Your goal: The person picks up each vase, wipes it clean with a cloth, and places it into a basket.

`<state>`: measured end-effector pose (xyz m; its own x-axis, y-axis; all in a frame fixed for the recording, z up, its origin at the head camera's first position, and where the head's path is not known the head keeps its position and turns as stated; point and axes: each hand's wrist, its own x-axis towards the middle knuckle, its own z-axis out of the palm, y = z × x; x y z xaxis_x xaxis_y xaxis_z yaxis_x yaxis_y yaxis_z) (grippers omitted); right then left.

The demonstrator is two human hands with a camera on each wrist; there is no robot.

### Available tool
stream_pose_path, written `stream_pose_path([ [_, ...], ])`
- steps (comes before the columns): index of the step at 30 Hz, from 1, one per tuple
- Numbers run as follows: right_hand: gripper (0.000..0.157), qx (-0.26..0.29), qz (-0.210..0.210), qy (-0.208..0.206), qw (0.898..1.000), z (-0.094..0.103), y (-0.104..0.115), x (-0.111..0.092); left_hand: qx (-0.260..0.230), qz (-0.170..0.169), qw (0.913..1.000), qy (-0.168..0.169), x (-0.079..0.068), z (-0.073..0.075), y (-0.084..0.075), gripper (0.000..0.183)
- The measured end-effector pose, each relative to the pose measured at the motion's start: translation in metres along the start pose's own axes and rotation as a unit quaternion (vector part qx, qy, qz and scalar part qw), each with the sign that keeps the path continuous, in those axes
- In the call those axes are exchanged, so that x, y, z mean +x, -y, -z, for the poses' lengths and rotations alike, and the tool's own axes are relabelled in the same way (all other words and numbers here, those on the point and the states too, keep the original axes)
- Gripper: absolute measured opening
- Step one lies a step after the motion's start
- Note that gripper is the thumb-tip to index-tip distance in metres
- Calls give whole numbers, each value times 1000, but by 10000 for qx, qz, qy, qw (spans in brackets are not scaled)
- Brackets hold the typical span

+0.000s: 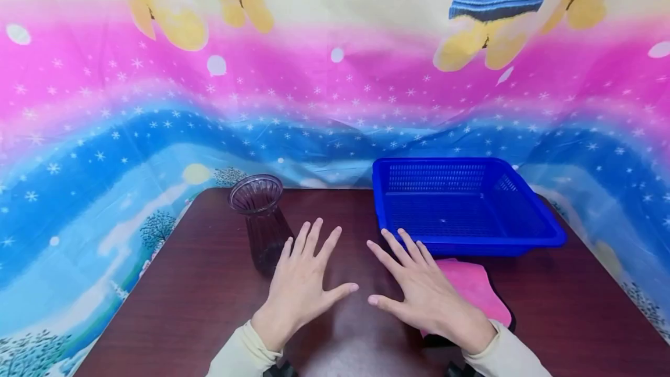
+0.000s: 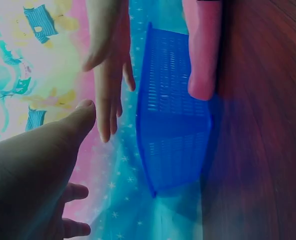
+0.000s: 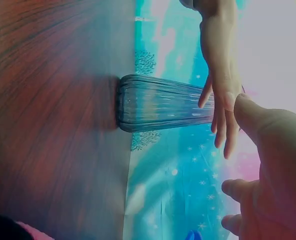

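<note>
Both hands hover above the table with fingers spread and hold nothing. My left hand (image 1: 299,285) is beside a dark, clear ribbed glass vase (image 1: 271,237) with a flared rim, which stands upright at the table's left. In the right wrist view the vase (image 3: 163,103) appears sideways behind the left hand (image 3: 222,75). Over part of a folded pink cloth (image 1: 478,290) with a dark edge is my right hand (image 1: 426,292). Just past its fingertips sits a blue plastic basket (image 1: 471,247) with slotted walls; nothing shows inside it. The basket (image 2: 173,120) and cloth (image 2: 204,55) also show in the left wrist view.
The dark red-brown wooden table (image 1: 173,301) carries these things. A colourful printed curtain (image 1: 314,86) with bears and snowflakes hangs behind the table's far edge and along its sides. The basket stands at the back right, close to the curtain.
</note>
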<state>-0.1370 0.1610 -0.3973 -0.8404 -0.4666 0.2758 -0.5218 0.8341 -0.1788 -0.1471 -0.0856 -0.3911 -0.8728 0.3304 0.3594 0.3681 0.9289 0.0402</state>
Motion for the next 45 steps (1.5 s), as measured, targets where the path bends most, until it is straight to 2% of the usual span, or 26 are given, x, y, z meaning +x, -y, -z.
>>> stream_pose_path([
  [9,83,-59,156,148,9998,0,-3,-2,-49,-239,9982,-542,-4,-2,10,91],
  [18,83,-171,226,134,9995,2,-10,-5,-386,-395,9906,-1252,-8,-2,22,74],
  [26,84,-267,411,-122,9987,6,-11,-9,-584,-357,9872,-1443,-14,-1,32,61],
  [39,82,-246,284,-22,9993,11,-12,-19,-823,-192,9807,-1763,-22,2,46,53],
  [45,78,-354,240,-22,9991,14,-15,-22,-952,-149,9744,-2033,-26,2,53,48],
])
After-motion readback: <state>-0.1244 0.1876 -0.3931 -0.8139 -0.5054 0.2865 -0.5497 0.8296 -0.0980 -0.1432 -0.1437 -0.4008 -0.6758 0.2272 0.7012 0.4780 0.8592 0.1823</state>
